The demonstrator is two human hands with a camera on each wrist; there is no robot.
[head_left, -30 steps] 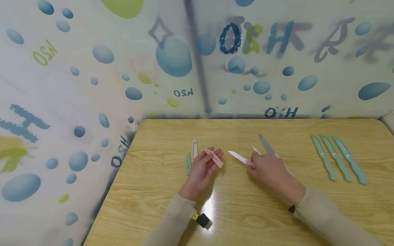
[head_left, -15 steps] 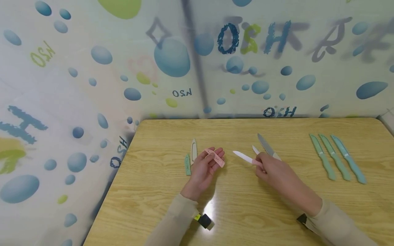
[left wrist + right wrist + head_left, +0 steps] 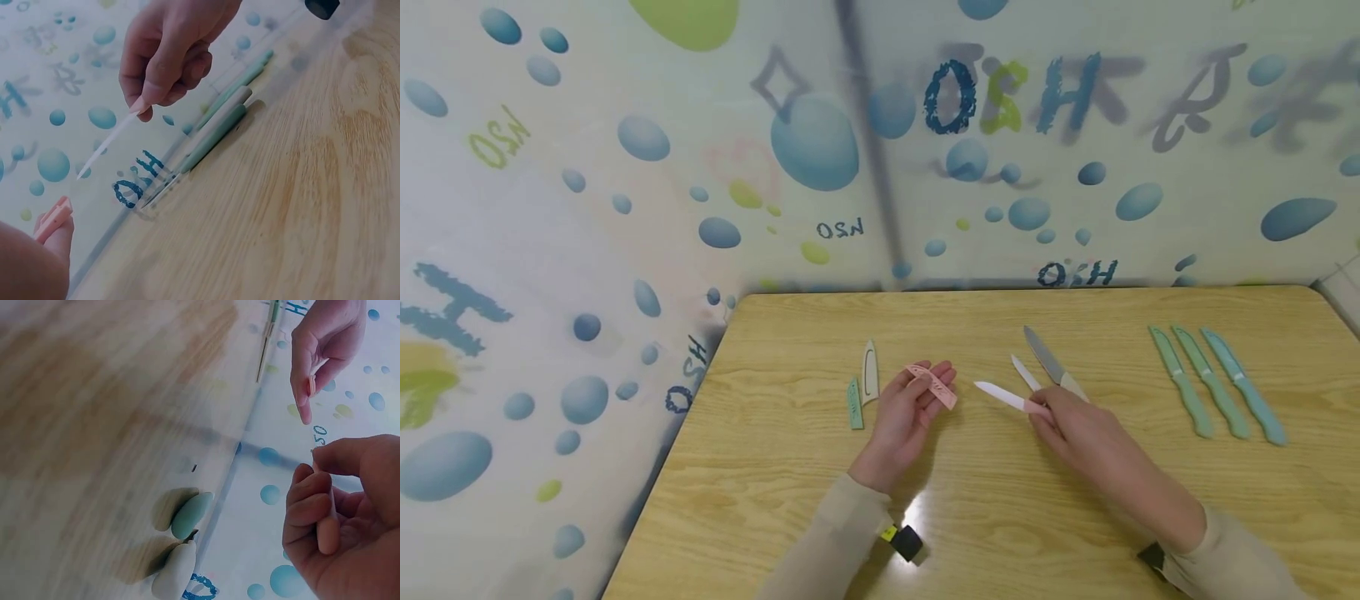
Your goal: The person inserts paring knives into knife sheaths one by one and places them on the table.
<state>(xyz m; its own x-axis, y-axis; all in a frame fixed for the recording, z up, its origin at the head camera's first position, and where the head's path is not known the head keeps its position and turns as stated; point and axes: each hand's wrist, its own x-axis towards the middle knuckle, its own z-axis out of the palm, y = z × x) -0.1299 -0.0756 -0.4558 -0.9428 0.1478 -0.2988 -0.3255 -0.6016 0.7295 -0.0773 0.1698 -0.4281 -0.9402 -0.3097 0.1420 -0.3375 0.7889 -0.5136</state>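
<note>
In the head view my left hand [image 3: 898,425], palm up, holds a pink knife sheath [image 3: 942,394] under its thumb. My right hand [image 3: 1086,433] grips a paring knife [image 3: 1002,395] by its pink handle. Its white blade points left toward the sheath, with a gap between them; the left wrist view shows the same blade [image 3: 106,145] above the sheath [image 3: 55,220]. Just beyond the right hand lie a bare white blade [image 3: 1024,372] and a grey-bladed knife [image 3: 1047,354] with a cream handle. The left wrist view shows a green handle [image 3: 215,139] beside the cream one.
Left of the left hand lie a green sheath [image 3: 855,404] and a cream sheath [image 3: 870,372]. Two green sheathed knives [image 3: 1182,382] and a blue sheathed knife [image 3: 1243,386] lie at the right of the wooden table [image 3: 760,467]. A patterned wall [image 3: 790,258] stands behind.
My right hand has drawn back to the right with the pink knife, uncovering more of the knives behind it. My left hand has shifted slightly right with the sheath.
</note>
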